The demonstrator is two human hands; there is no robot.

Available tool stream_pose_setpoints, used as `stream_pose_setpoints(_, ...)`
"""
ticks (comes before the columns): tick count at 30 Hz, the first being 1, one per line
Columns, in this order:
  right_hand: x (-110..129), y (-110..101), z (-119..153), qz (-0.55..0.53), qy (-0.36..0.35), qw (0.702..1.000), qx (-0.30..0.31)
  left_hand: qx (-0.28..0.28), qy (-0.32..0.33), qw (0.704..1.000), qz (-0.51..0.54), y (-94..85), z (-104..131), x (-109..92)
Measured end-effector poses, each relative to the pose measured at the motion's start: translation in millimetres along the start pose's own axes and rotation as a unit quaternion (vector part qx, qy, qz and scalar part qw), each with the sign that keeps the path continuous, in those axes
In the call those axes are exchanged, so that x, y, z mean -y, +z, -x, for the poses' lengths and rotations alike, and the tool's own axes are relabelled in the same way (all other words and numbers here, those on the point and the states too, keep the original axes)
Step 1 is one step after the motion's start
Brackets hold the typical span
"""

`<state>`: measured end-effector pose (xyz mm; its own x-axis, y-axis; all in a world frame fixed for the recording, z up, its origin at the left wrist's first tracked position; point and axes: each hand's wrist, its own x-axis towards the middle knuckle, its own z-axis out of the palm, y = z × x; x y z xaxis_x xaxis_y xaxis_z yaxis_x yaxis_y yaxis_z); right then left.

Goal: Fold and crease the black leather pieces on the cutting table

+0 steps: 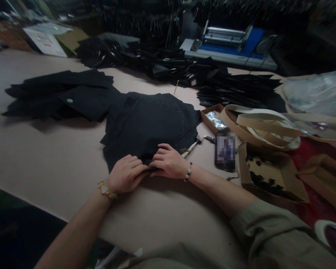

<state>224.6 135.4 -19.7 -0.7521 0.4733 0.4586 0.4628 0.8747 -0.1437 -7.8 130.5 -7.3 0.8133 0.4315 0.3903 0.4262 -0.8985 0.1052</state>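
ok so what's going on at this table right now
Someone's left hand and right hand, close together, grip the near edge of a stack of dark sheets lying on the table. Another dark pile lies to the left. Over on the right are a phone and an open cardboard box holding small dark bits.

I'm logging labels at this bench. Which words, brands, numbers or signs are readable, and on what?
None can be read.
White sheet: any print too blurred.
Pale spot on left fabric pile: too small.
Phone screen: pixelated.
Held black fabric: faint lines, no legible letters.
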Motion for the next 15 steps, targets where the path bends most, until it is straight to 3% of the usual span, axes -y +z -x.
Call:
stream_pose_setpoints(6, 4.8, -5.4, -2.1, 0.004, -0.007, 1.0, -0.027, -0.028, 0.013, 0.999, -0.02, -8.0, -3.0, -5.9)
stream_pose_setpoints(15, 18.1, -17.7, -2.7, 0.058, -0.078, 0.99, -0.103, -0.105, 0.096, 0.987, -0.077, -14.3, 0.4, -18.2)
